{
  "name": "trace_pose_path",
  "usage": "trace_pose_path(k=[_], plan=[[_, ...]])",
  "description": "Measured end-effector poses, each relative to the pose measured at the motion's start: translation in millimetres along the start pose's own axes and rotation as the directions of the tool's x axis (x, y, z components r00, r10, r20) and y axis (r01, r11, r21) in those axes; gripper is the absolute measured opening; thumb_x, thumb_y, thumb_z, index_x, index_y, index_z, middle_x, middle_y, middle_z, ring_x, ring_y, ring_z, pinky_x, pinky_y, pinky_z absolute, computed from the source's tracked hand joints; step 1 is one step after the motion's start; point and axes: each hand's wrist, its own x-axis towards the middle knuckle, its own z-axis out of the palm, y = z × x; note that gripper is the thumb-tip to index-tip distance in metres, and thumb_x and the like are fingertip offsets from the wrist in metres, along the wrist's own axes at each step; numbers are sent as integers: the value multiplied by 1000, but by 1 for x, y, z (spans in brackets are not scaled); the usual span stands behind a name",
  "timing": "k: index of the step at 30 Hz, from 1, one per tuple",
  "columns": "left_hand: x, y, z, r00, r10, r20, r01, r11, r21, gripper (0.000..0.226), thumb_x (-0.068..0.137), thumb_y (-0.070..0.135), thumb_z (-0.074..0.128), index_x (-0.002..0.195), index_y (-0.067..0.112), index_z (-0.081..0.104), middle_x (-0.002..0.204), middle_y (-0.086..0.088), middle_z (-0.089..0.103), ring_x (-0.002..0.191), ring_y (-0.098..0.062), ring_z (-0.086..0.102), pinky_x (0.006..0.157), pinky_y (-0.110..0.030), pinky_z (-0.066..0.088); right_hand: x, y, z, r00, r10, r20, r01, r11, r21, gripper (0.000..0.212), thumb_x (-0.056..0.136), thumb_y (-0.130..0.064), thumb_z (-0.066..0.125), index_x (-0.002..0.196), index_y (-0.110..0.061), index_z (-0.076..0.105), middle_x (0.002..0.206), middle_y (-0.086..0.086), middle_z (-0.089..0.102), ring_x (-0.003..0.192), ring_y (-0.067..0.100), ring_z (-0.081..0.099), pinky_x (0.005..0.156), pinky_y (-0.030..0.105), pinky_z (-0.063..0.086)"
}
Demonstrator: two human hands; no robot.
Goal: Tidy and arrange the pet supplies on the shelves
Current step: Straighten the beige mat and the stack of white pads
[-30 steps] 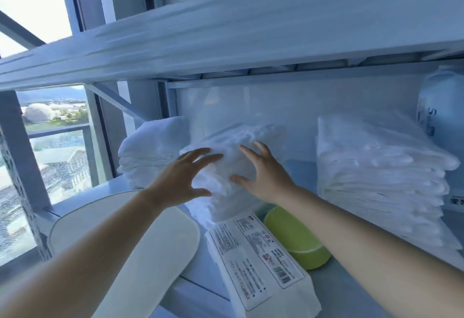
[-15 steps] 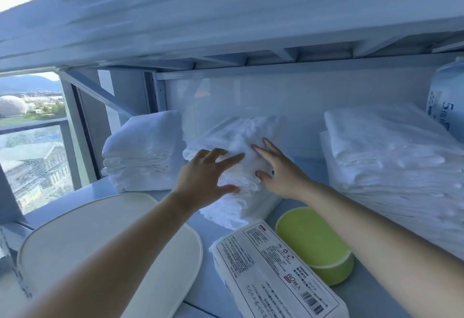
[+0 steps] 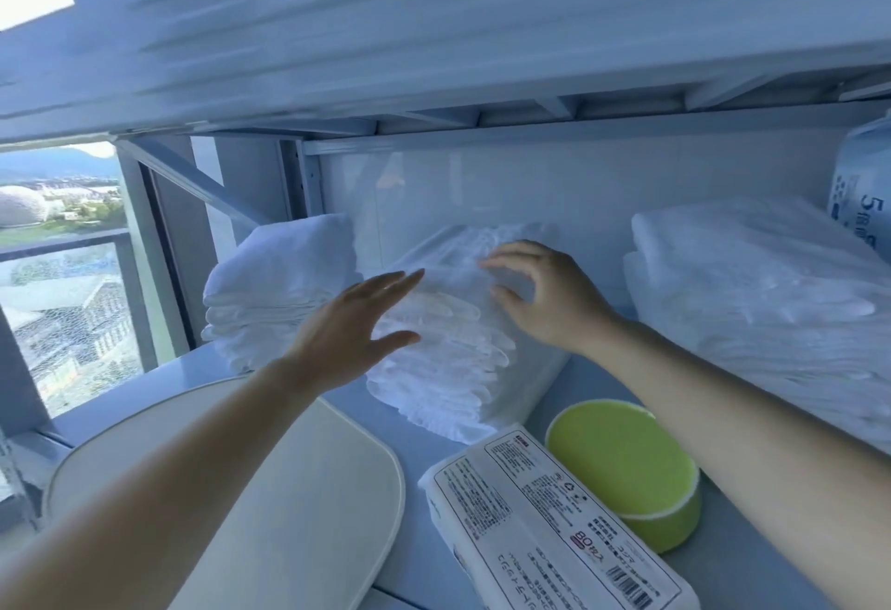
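Head view: 3 piles of folded white pads sit along the far side of the shelf [image 3: 762, 576]. The middle pile [image 3: 453, 368] leans left, and both hands are at it. The left hand [image 3: 357, 325] is spread flat with straight fingers against the pile's near-left face, gripping nothing. The right hand [image 3: 545, 301] arches over the pile's top right, fingers loosely bent and thumb apart, nothing pinched; whether its fingertips press the pads I cannot tell. The left pile [image 3: 279, 291] stands just beside the middle one, and the right pile [image 3: 752, 301] lies well apart. Nearer, a green round sponge [image 3: 627, 469] touches a labelled white packet [image 3: 554, 527], and a cream oval board [image 3: 250, 489] lies under the left forearm.
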Motion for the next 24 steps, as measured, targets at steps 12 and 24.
trace_pose_path(k=[12, 24], plan=[[-32, -79, -33, 986, -128, -105, 143, 978, 148, 54, 83, 40, 65, 134, 29, 48, 134, 7, 52, 118, -17, 52, 85, -34, 49, 60, -111, 85, 978, -128, 163, 112, 989, 101, 37, 86, -19, 63, 123, -13, 59, 119, 8, 61, 110, 22, 56, 88, 23, 39], [-30, -172, -21, 954, -301, 3, 283, 900, 332, 79, 77, 43, 71, 143, 31, 30, 155, 4, 17, 140, -21, 22, 96, -43, 47, 126, -124, 202, 941, 95, 324, -48, 987, -151, 54, 84, -18, 61, 131, -10, 38, 138, 10, 29, 123, 31, 36, 91, 36, 42]])
